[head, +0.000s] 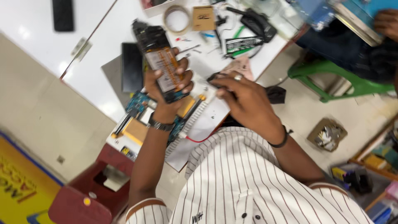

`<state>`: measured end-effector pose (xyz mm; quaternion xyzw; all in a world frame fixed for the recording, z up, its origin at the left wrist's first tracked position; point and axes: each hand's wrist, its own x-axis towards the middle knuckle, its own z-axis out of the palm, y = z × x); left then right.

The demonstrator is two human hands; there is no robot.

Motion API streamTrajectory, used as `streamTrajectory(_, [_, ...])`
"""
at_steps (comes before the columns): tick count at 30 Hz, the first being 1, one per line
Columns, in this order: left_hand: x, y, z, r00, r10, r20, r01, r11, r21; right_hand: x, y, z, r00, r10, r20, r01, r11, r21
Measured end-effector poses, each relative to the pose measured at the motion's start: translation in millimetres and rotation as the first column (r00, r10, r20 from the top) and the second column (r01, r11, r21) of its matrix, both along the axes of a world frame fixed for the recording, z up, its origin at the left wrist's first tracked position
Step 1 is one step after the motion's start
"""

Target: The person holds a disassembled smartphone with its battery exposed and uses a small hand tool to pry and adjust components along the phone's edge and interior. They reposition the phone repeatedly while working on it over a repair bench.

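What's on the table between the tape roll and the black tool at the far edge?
In the head view, a small brown card lies between the tape roll and the black tool.

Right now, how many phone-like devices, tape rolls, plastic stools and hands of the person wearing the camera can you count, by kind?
Opened phone with orange-labelled battery, in left hand: 1
Flat black phone on white table: 1
Black device on far table: 1
Beige tape roll: 1
Green plastic stool: 1
Hands, left hand and right hand: 2
Total: 7
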<state>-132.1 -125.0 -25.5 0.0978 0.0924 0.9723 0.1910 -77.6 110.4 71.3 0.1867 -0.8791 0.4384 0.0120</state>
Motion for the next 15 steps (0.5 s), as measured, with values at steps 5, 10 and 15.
streamTrajectory(5, [-2.0, 6.2, -4.2, 0.999, 0.029, -0.015, -0.028, 0.998, 0.053, 1.8, -10.8, -10.5, 0.973, 0.013, 0.231, 0.068, 0.938, -0.341])
streamTrajectory(10, [-1.1, 6.7, -2.4, 0.999, 0.045, -0.023, -0.044, 0.999, 0.028, 4.0, -36.0, -16.0, 0.965, 0.005, 0.264, 0.052, 0.976, -0.212])
streamTrajectory(15, [0.0, 11.9, -0.8, 0.997, 0.068, -0.031, -0.067, 0.997, 0.043, 2.5, -56.5, -13.5, 0.987, -0.005, 0.16, 0.029, 0.989, -0.146])
